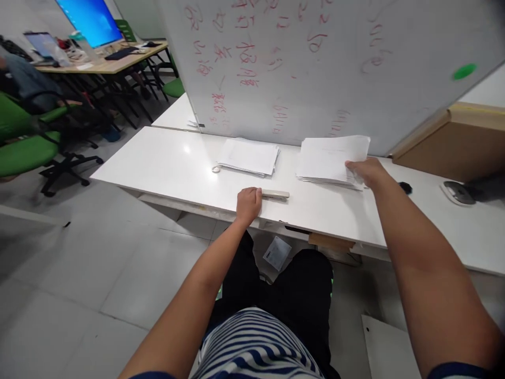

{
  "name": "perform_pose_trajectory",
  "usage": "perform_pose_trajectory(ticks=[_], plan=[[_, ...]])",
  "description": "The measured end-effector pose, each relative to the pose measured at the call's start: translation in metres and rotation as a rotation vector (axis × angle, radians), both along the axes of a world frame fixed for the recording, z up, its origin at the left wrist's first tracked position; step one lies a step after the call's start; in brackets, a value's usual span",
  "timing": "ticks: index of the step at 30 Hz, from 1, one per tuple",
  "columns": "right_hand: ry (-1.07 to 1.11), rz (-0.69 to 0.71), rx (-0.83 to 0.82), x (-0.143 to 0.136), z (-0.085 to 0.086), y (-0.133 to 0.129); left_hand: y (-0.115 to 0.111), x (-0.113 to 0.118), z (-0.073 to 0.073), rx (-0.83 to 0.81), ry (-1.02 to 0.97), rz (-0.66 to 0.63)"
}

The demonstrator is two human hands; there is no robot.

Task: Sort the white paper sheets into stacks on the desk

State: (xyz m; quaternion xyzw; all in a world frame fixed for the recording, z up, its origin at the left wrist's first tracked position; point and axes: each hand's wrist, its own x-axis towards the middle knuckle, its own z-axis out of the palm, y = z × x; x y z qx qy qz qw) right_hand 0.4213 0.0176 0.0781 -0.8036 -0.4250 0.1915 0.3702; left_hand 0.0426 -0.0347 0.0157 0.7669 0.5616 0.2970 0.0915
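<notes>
My left hand [248,204] is closed around one end of a light beige stapler [276,195] near the desk's front edge. The stapler's other end points right. At the right, my right hand [366,169] pinches the right edge of the top paper of a stack of white sheets [333,158], thumb on top. That paper's right side is raised a little; how many sheets are in the pinch I cannot tell. Left of it lies another stack of paper [249,156], its edges slightly uneven. A small round whitish object [215,169] sits beside that stack's left corner.
A whiteboard [292,68] with red writing stands along the back of the white desk [158,158]. To the right are a cardboard box [442,145] and a computer mouse [457,193]. Green chairs [29,142] and a person's sleeve [27,79] are at the left.
</notes>
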Motion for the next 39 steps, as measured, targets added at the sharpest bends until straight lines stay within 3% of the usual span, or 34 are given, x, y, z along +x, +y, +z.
perform_pose_trajectory(ticks=[3, 7, 12, 17, 19, 22, 24, 27, 30, 35, 39], plan=[[-0.136, -0.034, -0.206, -0.001, -0.013, 0.022, 0.001, 0.001, -0.003, 0.027, -0.022, -0.002], [-0.33, 0.014, -0.344, -0.012, -0.033, 0.031, 0.003, 0.001, -0.006, 0.023, -0.026, -0.012], [-0.415, -0.047, -0.294, -0.031, -0.044, 0.03, 0.003, 0.0, -0.007, 0.004, -0.006, -0.044], [-0.444, -0.121, -0.08, -0.077, -0.025, 0.029, 0.0, -0.003, -0.004, 0.054, -0.002, -0.102], [-0.352, -0.01, 0.043, -0.111, -0.016, 0.028, -0.001, -0.004, -0.003, 0.086, 0.005, -0.124], [-0.336, 0.449, 0.122, -0.173, -0.011, 0.031, 0.0, -0.003, -0.006, 0.108, 0.04, -0.149], [-0.406, 0.639, 0.076, -0.214, -0.014, 0.035, 0.002, -0.002, -0.008, 0.113, 0.08, -0.166], [-0.54, 0.68, -0.059, -0.264, -0.023, 0.043, 0.006, 0.001, -0.011, 0.102, 0.151, -0.167], [-0.69, 0.715, -0.109, -0.291, -0.029, 0.048, 0.008, 0.001, -0.01, 0.066, 0.206, -0.145], [-0.831, 0.812, -0.176, -0.294, -0.025, 0.05, 0.007, 0.001, -0.006, 0.03, 0.193, -0.138], [-0.823, 0.774, -0.176, -0.287, -0.015, 0.051, 0.006, 0.002, -0.005, 0.033, 0.13, -0.122]])
